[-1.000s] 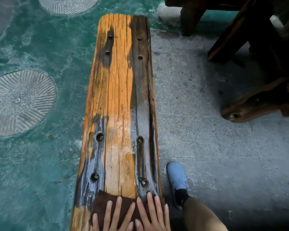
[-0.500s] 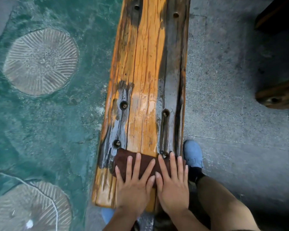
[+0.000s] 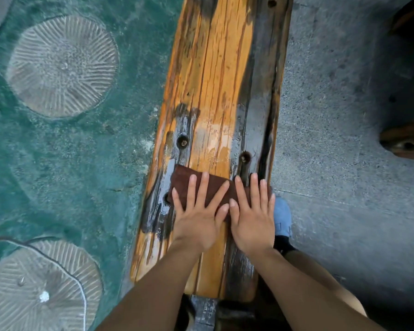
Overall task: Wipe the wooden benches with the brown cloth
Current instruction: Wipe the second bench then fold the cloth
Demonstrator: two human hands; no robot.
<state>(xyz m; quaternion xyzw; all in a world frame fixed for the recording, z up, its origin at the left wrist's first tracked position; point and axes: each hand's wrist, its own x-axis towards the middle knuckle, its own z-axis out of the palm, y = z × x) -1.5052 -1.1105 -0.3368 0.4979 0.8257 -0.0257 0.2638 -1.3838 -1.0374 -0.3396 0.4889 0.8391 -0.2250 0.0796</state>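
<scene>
Both hands, the left hand [image 3: 196, 220] and right hand [image 3: 252, 219], press flat with spread fingers on the brown cloth [image 3: 196, 185], which has moved farther up the wet wooden bench [image 3: 220, 91] than before.

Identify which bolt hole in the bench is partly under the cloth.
The hole at the left edge of the brown cloth, about; the holes at and are fully exposed.
</scene>
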